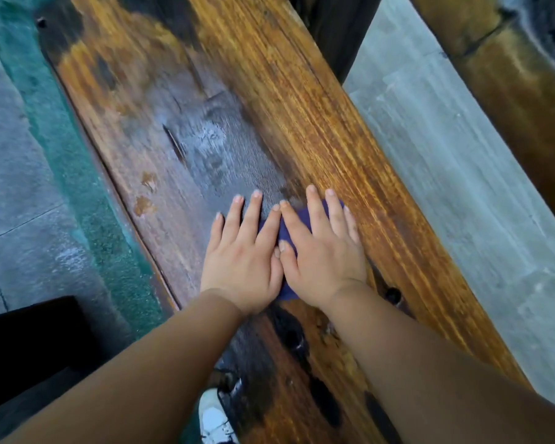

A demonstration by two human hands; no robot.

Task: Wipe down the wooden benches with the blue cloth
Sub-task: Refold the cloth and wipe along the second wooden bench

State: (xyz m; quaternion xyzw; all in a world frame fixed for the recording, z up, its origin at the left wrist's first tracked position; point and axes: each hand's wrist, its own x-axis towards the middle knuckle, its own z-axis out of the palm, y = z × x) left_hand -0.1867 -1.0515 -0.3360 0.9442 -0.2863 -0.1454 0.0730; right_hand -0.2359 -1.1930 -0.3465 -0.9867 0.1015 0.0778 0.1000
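Both my hands, left hand (242, 261) and right hand (322, 254), press flat, grip spread, on the blue cloth (289, 232) mid-counter (318, 129). Damp sheen ahead looks wiped; orange strip right and near end seem left. Other benches unseen.

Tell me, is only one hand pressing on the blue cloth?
No, the left hand and the right hand both lie flat on the blue cloth.
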